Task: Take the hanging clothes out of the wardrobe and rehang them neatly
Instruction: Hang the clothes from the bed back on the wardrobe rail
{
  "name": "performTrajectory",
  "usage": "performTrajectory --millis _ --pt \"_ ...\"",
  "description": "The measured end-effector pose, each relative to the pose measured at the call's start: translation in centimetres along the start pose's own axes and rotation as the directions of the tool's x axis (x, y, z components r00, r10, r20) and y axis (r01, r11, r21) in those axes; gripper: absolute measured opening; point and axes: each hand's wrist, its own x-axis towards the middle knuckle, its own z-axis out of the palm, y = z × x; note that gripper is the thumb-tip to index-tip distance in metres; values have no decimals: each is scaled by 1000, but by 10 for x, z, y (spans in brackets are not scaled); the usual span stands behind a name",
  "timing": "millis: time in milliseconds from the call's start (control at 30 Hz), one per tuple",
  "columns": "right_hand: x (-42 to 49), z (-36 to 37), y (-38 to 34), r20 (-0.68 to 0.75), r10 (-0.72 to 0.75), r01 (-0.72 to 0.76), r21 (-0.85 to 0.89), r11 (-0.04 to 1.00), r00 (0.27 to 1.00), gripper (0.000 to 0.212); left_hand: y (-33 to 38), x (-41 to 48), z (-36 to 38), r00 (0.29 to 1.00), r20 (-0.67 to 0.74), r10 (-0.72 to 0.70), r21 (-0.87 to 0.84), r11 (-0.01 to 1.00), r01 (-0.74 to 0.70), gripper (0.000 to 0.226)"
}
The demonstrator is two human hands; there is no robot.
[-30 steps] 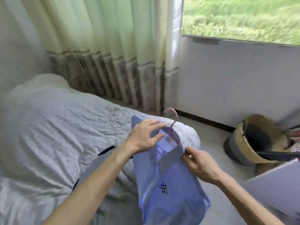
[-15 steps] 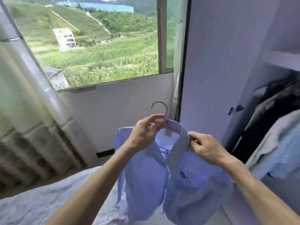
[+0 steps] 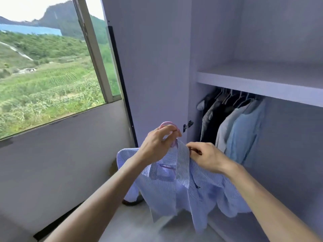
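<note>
the blue striped shirt (image 3: pixel 183 193) is held up in mid-air, just in front of the open wardrobe (image 3: pixel 157 67), and it is already seated on the pink hanger (image 3: pixel 165 123). the hanger's hook is gripped by the left hand (image 3: pixel 157 145), fingers curled round it just above the collar, so the whole weight is carried there. the collar edge is pinched by the right hand (image 3: pixel 208 158), thumb and fingertips closed on the fabric, and a last straightening is judged to be under way. the shoulders are spread, and the sleeves and hem are seen drooping free, touching nothing

inside, a row of garments (image 3: pixel 236 126) is seen on pale hangers beneath the shelf (image 3: pixel 262 81), dark pieces to the left, light blue ones to the right, packed close together; the rail itself is hidden by the shelf edge. whether those have already been rehung or are waiting their turn cannot be told

so, for this 1 shirt, the taking out and the fitting onto the hanger are judged done; what is left is for the hook to be lifted under the shelf and set on the rail beside the others. how many garments remain to be handled cannot be told
</note>
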Motion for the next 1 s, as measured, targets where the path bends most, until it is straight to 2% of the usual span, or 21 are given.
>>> performTrajectory --millis 133,267,367,467,600,833,933,1000 --pt "-10 -11 18 -75 84 -90 -77 993 994 21 -8 25 12 999 30 -45 -17 999 45 19" --pt "-28 -21 40 -141 177 -192 -101 976 974 23 -8 39 29 995 98 -23 -40 999 28 19" --pt "-42 -24 53 -218 192 -223 -123 967 957 22 -4 50 48 991 131 0 -63 998 8 16" --pt "-62 -26 67 -266 242 -288 -151 946 933 23 -3 60 67 988 155 28 -83 996 -15 16" --pt "-87 -27 83 -334 289 -364 -188 912 897 21 4 69 93 963 254 87 -122 991 -57 20" --pt "-121 -35 90 -449 352 -464 -168 870 821 19 39 85 140 910 346 228 -216 963 -159 20" --pt "-141 -45 91 -450 431 -551 -177 815 782 26 47 96 152 906 360 223 -229 962 -146 23" --pt "-162 -51 96 -433 522 -645 -211 734 735 25 51 103 157 906 362 219 -252 959 -131 23"
